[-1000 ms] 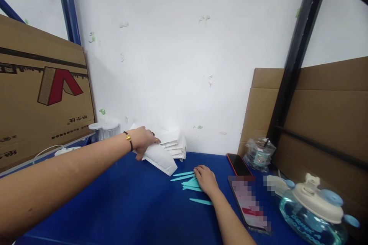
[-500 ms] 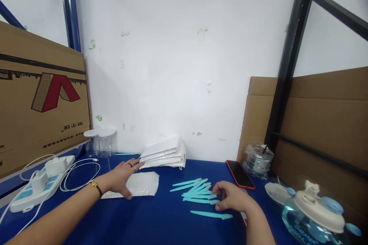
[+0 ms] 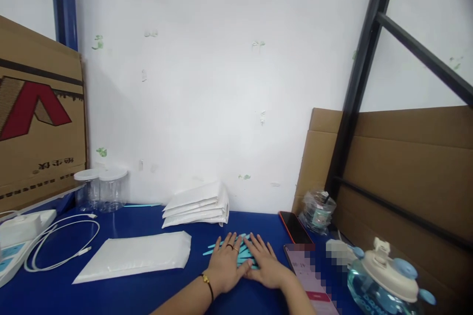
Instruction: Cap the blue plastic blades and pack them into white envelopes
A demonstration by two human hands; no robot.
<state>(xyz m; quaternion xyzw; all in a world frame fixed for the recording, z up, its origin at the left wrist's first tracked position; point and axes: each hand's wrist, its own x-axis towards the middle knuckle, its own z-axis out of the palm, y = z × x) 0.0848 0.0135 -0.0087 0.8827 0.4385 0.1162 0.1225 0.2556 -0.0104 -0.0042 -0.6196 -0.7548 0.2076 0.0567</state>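
Several turquoise plastic sticks [image 3: 244, 254] lie in a pile on the blue table [image 3: 148, 295], partly covered by both hands. My left hand [image 3: 226, 262] rests flat over the left part of the pile, fingers stretched forward. Beside it, my right hand [image 3: 265, 262] lies over the right part with its fingers spread. The two thumbs meet or nearly meet. A flat white packet [image 3: 138, 255] lies to the left of my left hand. Behind the sticks, against the wall, is a stack of white packets [image 3: 199, 204].
Two clear jars [image 3: 112, 192], a white cable [image 3: 55, 229] and a power strip [image 3: 15, 256] are at left. To the right are a red-edged phone [image 3: 295, 229], a second phone [image 3: 306, 270], a wrapped cup [image 3: 318, 211] and a bottle [image 3: 384, 278].
My left hand has left the flat white packet and moved right onto the sticks. My right hand has moved left over them. The view has shifted right, and the second phone's screen now shows.
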